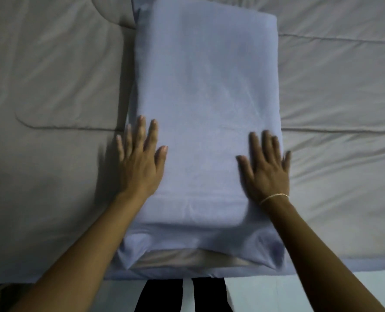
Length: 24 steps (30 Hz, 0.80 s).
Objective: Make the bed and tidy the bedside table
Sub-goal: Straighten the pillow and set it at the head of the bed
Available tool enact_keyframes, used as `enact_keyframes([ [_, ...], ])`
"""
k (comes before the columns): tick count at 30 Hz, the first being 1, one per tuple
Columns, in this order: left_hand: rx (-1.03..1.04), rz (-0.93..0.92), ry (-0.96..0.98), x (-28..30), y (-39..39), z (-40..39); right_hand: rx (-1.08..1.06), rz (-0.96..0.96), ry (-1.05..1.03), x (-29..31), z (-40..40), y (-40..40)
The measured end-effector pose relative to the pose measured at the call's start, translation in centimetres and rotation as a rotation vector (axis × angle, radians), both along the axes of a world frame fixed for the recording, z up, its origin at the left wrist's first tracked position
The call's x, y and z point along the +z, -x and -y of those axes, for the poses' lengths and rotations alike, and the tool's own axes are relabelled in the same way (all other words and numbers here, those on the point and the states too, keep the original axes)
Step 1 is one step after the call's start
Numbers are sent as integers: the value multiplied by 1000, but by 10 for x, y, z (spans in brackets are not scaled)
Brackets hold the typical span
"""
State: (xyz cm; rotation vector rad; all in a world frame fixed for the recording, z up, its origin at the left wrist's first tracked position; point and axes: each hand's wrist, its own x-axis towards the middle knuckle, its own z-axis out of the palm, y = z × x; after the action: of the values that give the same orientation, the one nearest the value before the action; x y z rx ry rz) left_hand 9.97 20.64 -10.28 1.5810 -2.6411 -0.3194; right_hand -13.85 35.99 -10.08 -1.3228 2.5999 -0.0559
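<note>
**Smoothing the pillow: how it'll handle**

Pressing down on the blue pillow (206,122) is about all we're doing right now. It lies lengthwise on the grey quilt (51,75), its open end toward us at the bed's near edge, with the pale inner pillow peeking out of the case.

Our left hand (139,163) lies flat on the pillow's left edge and our right hand (265,167) flat near its right edge. The fingers (153,131) of both are spread apart and grip nothing.

We'd guess it's light, soft and squashy, so it'll sag if we lift it by one corner. The case looks smooth and could slide over the filling. Best bet is taking both long sides of the pillow, pinching case and filling together.
</note>
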Motion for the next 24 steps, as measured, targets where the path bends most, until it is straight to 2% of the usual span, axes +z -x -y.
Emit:
enact_keyframes([
  [2,71,2,7,3,-8,0,-104,26,-38,2,-12,19],
  [5,78,-64,66,17,8,13,-179,13,30,10,1,35],
  [9,-154,-188,100,27,88,43,-18,-32,218,9,72,27],
  [13,-258,17,95,6,142,87,200,5,189,-2,134,24],
  [16,-194,39,112,-2,129,120,162,-28,137,-7,133,69],
  [20,95,3,103,11,105,164,19,-62,34,3,131,138],
  [22,73,-47,121,22,126,176,-31,-59,97,13,158,153],
  [24,-74,-97,121,29,165,181,21,-31,176,19,203,145],
])
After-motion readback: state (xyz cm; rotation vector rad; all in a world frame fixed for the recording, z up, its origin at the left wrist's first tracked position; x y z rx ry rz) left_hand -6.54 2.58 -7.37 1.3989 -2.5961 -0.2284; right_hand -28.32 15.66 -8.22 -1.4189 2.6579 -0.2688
